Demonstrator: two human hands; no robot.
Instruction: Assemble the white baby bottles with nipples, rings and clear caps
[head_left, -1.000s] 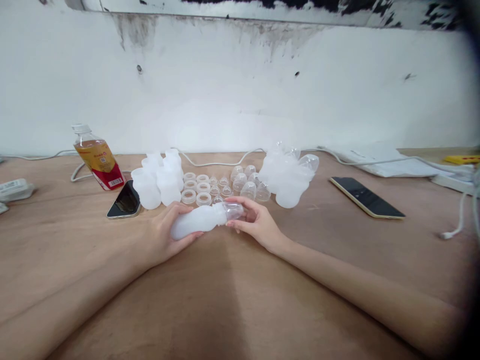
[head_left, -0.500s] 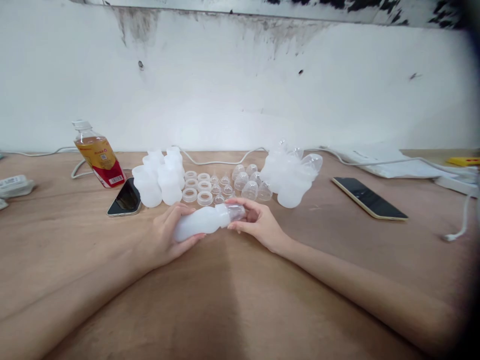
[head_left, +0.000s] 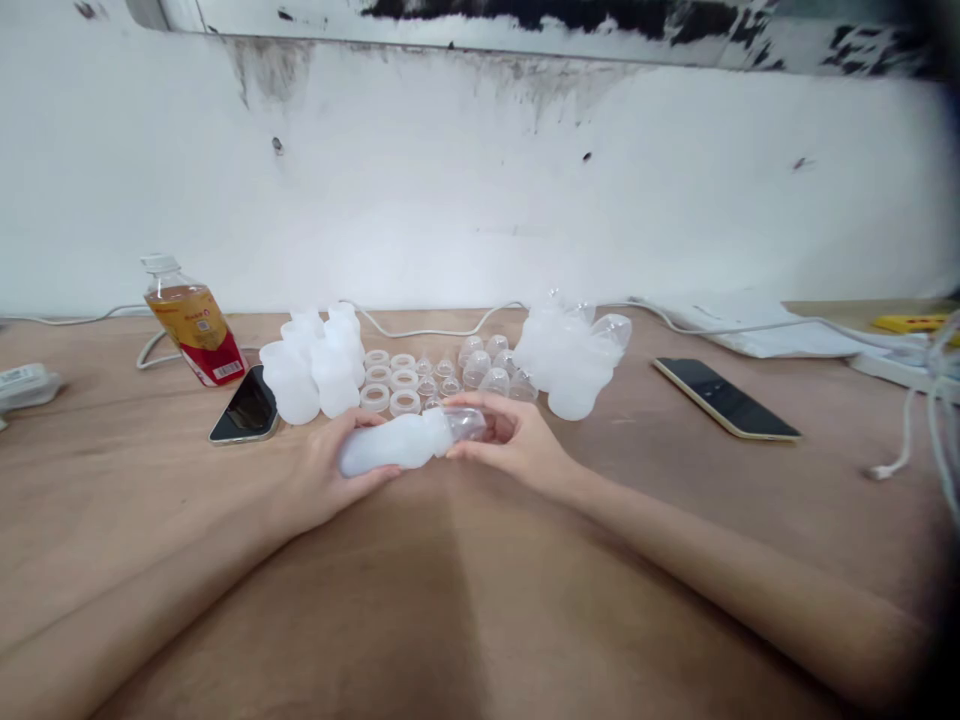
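Observation:
A milky white baby bottle (head_left: 394,442) lies tilted on its side between my hands, above the table. My left hand (head_left: 334,465) is wrapped round its base end. At the other end, the fingers of my right hand (head_left: 510,440) close round the clear cap (head_left: 466,424) over the neck. Just beyond the bottle are several white collar rings (head_left: 405,402), several clear nipples (head_left: 448,386) and several clear dome caps (head_left: 495,382). Uncapped bottles (head_left: 336,370) stand to the left of the rings. On the right stands a group of bottles with clear caps (head_left: 574,380).
At the left a drink bottle (head_left: 196,330) leans beside a phone (head_left: 247,408). Another phone (head_left: 726,398) lies at the right. White cables (head_left: 442,334) run along the wall, near a white plastic bag (head_left: 765,335). A yellow object (head_left: 911,323) sits at the far right.
The view has tilted slightly up and shifted, so everything sits a little lower and further left. Both hands keep their hold on the bottle and its cap.

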